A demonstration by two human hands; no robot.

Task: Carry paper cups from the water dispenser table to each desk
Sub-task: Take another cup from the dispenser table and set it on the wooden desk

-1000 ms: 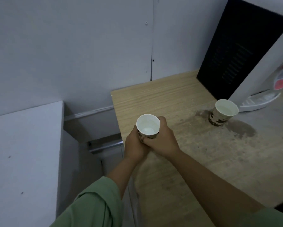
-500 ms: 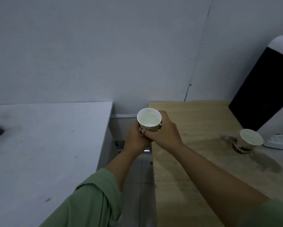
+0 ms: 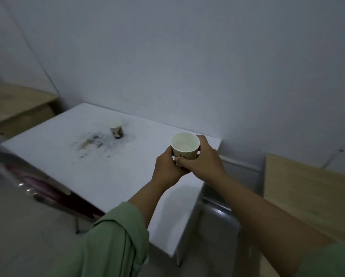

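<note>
I hold a patterned paper cup (image 3: 185, 148) upright with both hands, above the right end of a white desk (image 3: 115, 176). My left hand (image 3: 166, 168) wraps its lower left side and my right hand (image 3: 202, 160) grips it from the right, fingers across the front. The cup's inside is pale; whether it holds water is unclear. A second paper cup (image 3: 116, 129) stands on the white desk near its far edge, beside a patch of dark stains (image 3: 93, 143).
A wooden table (image 3: 311, 196) edge shows at the right, separated from the white desk by a narrow gap. Another wooden desk (image 3: 14, 108) stands at the far left. A chair with a reddish seat (image 3: 42, 188) is tucked at the white desk's near side. Grey walls behind.
The view has swung left from the wooden dispenser table to the white desk. The held cup stayed in both hands. The dispenser and its cup have left the view.
</note>
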